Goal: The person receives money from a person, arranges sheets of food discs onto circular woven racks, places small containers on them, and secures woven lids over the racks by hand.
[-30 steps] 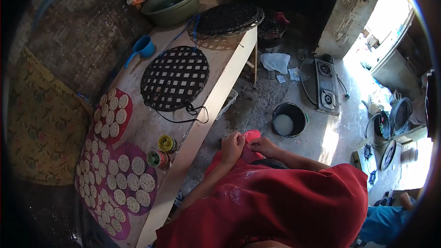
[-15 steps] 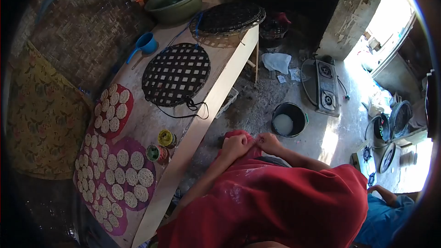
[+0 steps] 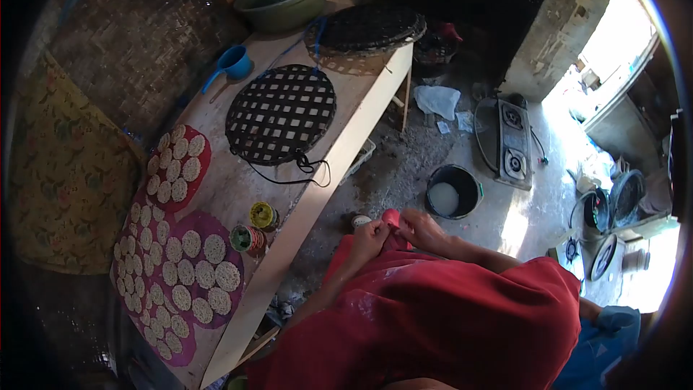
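Both hands are in front of my body, close together, at the edge of a red cloth [image 3: 390,218] that appears to run into the red garment [image 3: 447,310] I wear. My left hand [image 3: 370,236] is closed, its fingers pinching the cloth. Beside it, my right hand [image 3: 421,230] has its fingers bent onto the same cloth. The exact fold between the fingertips is too small to make out. Just past my left hand, a small pale round container [image 3: 360,222] shows near the floor.
On the table [image 3: 238,173] lie red and purple sheets with several round flat pieces [image 3: 205,274], a woven tray [image 3: 281,114], two small tins [image 3: 262,215], a blue dipper [image 3: 234,63] and a green basin [image 3: 283,1]. A bucket [image 3: 453,191] and stove [image 3: 513,143] stand on the floor. A person in blue [image 3: 603,343] is at right.
My hands have shifted slightly down, and the cloth is gathered into a smaller bunch between them. The pale container now shows beside them. The person in blue has moved an arm.
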`<state>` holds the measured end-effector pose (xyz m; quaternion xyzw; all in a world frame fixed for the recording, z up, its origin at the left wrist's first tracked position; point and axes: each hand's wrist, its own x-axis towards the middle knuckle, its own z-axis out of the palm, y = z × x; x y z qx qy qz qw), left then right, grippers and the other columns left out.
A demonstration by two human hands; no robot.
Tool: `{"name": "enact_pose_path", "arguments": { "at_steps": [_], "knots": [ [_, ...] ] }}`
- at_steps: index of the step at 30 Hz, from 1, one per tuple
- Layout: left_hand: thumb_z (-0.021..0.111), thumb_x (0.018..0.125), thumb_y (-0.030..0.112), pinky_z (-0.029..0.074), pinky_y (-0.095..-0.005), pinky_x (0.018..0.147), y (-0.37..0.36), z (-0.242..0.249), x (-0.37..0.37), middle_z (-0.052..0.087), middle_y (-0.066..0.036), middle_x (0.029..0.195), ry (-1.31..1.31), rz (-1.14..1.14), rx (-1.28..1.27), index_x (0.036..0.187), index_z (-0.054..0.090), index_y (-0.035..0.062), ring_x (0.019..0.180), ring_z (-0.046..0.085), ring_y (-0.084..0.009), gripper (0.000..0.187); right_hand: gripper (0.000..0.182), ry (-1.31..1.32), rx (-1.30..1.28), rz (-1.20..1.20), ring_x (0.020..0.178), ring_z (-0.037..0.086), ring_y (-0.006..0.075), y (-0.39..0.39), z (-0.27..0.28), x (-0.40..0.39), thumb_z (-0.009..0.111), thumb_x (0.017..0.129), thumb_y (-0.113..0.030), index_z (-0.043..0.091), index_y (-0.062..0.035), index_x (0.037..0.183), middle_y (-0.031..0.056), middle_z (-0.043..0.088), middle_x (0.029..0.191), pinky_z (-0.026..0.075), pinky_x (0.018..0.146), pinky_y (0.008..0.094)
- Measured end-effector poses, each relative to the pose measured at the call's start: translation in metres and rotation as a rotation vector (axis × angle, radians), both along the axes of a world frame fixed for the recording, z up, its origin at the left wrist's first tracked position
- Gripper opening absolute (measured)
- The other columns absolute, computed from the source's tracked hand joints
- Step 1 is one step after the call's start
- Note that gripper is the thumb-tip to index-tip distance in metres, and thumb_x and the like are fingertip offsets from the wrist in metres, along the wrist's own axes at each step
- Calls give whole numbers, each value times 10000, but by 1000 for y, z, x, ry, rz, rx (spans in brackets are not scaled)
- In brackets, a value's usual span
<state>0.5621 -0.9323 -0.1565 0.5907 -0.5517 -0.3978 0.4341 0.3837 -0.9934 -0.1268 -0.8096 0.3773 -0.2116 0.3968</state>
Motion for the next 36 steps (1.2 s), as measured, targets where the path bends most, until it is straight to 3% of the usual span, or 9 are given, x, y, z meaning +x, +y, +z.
{"name": "enact_pose_path", "arguments": {
  "at_steps": [3,5,6,9,17,19,25,30,36],
  "knots": [
    [601,839,196,391,-312,495,-1,13,-3,529,-123,572,32,93,-58,712,547,-11,512,509,-139,249,139,20,284,272,663,555,105,-3,10,3,532,833,-105,610,-40,927,70,622,742,454,618,318],
    [601,838,199,418,-324,517,-7,15,-2,560,-154,611,28,53,-90,713,550,-11,531,558,-203,250,240,-264,963,238,773,557,71,5,11,13,505,865,-123,583,-45,1078,24,637,872,460,714,280],
    [586,839,178,410,-330,513,-7,22,0,530,-163,608,-14,44,-77,708,543,-23,547,530,-165,244,315,21,848,316,961,539,93,0,9,17,497,894,-138,536,-49,1193,46,611,1057,439,835,274],
    [575,837,153,391,-344,490,-6,11,3,517,-171,598,-144,29,-171,692,533,-21,532,509,-158,230,238,-205,525,509,1052,526,161,4,-73,35,470,896,-107,568,-55,1107,34,571,1137,429,873,328],
    [598,812,126,415,-361,487,-8,11,2,498,-180,555,-131,-33,-373,645,531,-4,484,533,-217,222,242,-107,712,553,1057,526,166,-1,-58,73,466,901,-112,563,-52,1115,40,571,1140,429,879,332],
    [607,827,180,452,-365,549,-3,5,19,589,-178,686,-255,-85,42,742,576,13,621,611,-194,190,243,-95,725,566,1059,526,168,-3,-58,76,465,902,-113,562,-52,1117,41,571,1140,429,881,333],
    [466,910,444,467,-399,765,2,-90,50,630,-180,954,-62,301,111,989,560,7,885,613,-323,454,246,-66,752,615,1063,527,171,-3,-57,96,463,906,-117,558,-49,1123,46,572,1142,429,885,336],
    [285,933,518,401,-397,916,21,-150,60,613,-248,1016,14,106,723,1001,615,0,966,584,-400,617,249,-30,773,651,1066,527,174,-1,-53,100,460,910,-120,555,-47,1128,50,572,1144,428,889,338],
    [427,891,419,457,-467,757,39,-131,67,623,-242,885,-208,-145,386,825,634,11,852,602,-392,462,252,6,797,692,1070,527,178,2,-53,98,457,913,-124,551,-45,1133,54,572,1145,428,894,341]
  ]
}}
